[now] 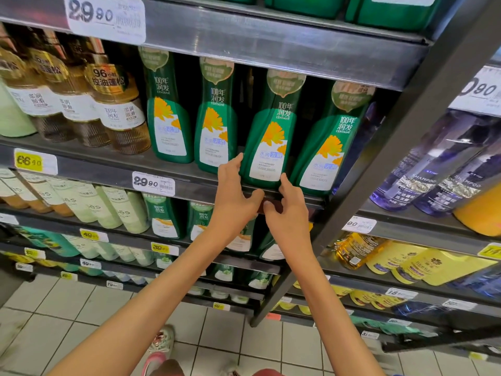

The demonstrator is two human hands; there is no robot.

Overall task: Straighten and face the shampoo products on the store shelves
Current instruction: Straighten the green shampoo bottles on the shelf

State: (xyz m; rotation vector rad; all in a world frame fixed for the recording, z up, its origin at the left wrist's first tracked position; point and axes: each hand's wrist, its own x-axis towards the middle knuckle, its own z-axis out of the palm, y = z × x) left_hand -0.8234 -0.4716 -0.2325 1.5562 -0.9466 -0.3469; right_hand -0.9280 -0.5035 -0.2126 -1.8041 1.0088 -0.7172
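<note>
- Facing work is centred on the third green bottle [271, 137] in a row of four. It stands at the front lip of the shelf [189, 183], between the second green bottle [215, 118] and the fourth green bottle [330, 142], with its label turned out toward me.
- I judge this to be the squaring step: the bottle is already forward, and what remains is lining its base up with its neighbours.
- My left hand [233, 191] stands upright against the bottle's lower left side, fingers fairly straight and touching the plastic, thumb stretched rightward across the shelf's front rail.
- My right hand [290, 210] mirrors it at the lower right corner, forefinger raised against the bottle and thumb reaching left along the rail, close to the other thumb. Its remaining fingers are hidden from me.
- Neither hand wraps the bottle; they bracket its base between flat fingers and clasp nothing.
- Both forearms rise from below and converge at the wrists.
- Next, I think, comes a small slide or twist at the base with even pressure from both sides. The bottle is tall and could tip into the fourth one. The gap toward the second bottle looks wider, so a slight shift left may even the spacing.
</note>
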